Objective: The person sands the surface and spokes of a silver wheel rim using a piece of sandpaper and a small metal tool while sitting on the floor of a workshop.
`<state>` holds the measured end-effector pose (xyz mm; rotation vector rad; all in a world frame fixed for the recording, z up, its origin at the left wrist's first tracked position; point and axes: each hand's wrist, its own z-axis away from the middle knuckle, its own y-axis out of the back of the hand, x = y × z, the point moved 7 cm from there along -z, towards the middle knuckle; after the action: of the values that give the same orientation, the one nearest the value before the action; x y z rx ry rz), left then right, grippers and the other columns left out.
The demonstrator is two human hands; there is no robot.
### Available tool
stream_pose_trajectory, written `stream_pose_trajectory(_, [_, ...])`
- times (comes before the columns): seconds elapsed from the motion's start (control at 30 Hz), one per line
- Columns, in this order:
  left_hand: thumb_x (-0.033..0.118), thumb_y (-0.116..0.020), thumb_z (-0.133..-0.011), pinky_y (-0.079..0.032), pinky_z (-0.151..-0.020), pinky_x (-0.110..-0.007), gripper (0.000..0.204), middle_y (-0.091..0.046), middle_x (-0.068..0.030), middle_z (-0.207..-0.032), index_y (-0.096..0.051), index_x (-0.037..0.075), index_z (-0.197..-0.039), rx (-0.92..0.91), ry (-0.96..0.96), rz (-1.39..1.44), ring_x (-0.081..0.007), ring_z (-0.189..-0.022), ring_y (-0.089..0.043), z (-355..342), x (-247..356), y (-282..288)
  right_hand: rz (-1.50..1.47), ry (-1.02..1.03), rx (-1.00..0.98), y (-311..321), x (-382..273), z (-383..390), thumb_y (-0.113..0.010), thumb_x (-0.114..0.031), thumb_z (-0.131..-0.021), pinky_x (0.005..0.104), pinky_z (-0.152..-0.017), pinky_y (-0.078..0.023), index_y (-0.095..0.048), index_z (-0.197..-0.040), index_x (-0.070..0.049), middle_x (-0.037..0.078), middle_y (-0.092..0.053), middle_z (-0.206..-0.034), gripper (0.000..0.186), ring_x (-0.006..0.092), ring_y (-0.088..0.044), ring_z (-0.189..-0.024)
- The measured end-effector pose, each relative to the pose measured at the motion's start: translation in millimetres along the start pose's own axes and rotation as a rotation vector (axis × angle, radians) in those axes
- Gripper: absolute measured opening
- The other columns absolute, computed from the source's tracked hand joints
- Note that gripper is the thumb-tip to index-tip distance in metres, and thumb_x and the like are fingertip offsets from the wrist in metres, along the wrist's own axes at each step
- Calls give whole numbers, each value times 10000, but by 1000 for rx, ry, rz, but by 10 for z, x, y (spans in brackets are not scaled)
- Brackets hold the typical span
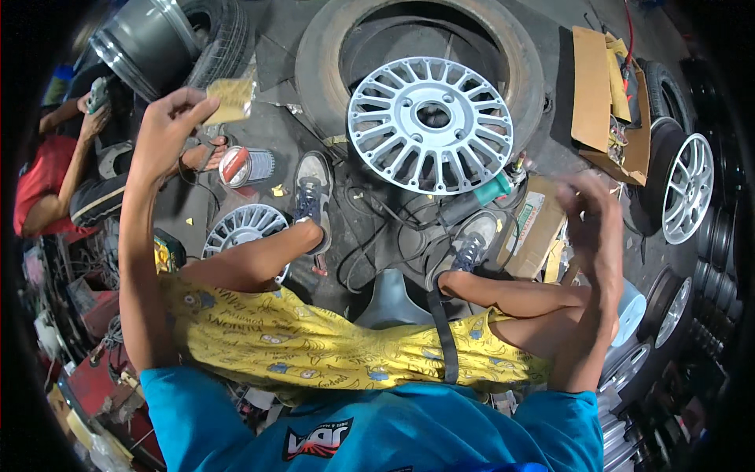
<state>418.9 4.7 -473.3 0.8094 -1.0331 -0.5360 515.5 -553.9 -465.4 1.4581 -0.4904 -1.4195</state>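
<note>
Raised at the left, my left hand [167, 130] pinches a small piece of yellow sandpaper [230, 101] between thumb and fingers. My right hand [590, 216] is up on the right side, smeared by motion; whether it holds anything is unclear. Between the two hands, a silver multi-spoke wheel face [403, 124] lies flat on a large worn tire [318, 67], touched by neither hand. Beneath its near edge lies a power tool with a teal end [491, 191]. An open can [255, 167] with a red object across its top stands below the sandpaper.
A second spoked wheel face [244, 228] lies by my left leg. Cables cross the floor between my shoes. Cardboard boxes [591, 102] and several wheels [688, 189] line the right. At far left sits another person in a red shirt [43, 185], holding something.
</note>
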Motion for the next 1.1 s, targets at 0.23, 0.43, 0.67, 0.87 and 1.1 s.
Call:
stream_pose_trajectory(0.23, [123,-742,-998,-549,-707,-210,222,-737,-56,-903,-680,-46,-1128,-42,108,434,-85,-819,-712,62,-154,-178,84,224,-317,-601,-308,54,-695,-145,-937,456,-854,-573,-734,-1090,-6,209,-726,-1111,211,411,-711,-985])
stream_pose_trajectory(0.43, [192,-763,-994,-589,-727,-248,231,-734,-64,-898,-674,-11,-1059,-24,59,383,-92,-807,-691,18,129,-148,89,224,-329,-641,-336,24,-719,-119,-912,478,-874,-572,-724,-1084,14,204,-727,-1105,217,443,-696,-985])
stream_pose_trajectory(0.67, [211,-765,-997,-491,-691,-209,225,-682,2,-849,-679,9,-950,-67,-88,346,-40,-798,-610,-11,202,-185,97,130,-363,-703,-287,27,-713,-181,-964,467,-886,-542,-737,-1110,4,220,-737,-1055,237,450,-698,-979])
stream_pose_trajectory(0.87, [193,-788,-932,-413,-637,-288,269,-583,-29,-749,-653,-33,-878,-244,-300,1,-67,-719,-502,97,488,-331,96,287,-261,-731,-318,75,-760,-253,-936,520,-787,-551,-740,-1014,-14,211,-732,-1002,251,450,-705,-896])
stream_pose_trajectory(1.1, [228,-782,-877,-537,-798,-447,262,-739,-192,-938,-743,0,-999,-462,-632,-141,-359,-875,-705,285,722,-1343,79,7,-173,-1325,-45,-97,-800,-403,-917,442,-785,-578,-789,-1036,6,232,-764,-890,426,392,-748,-820])
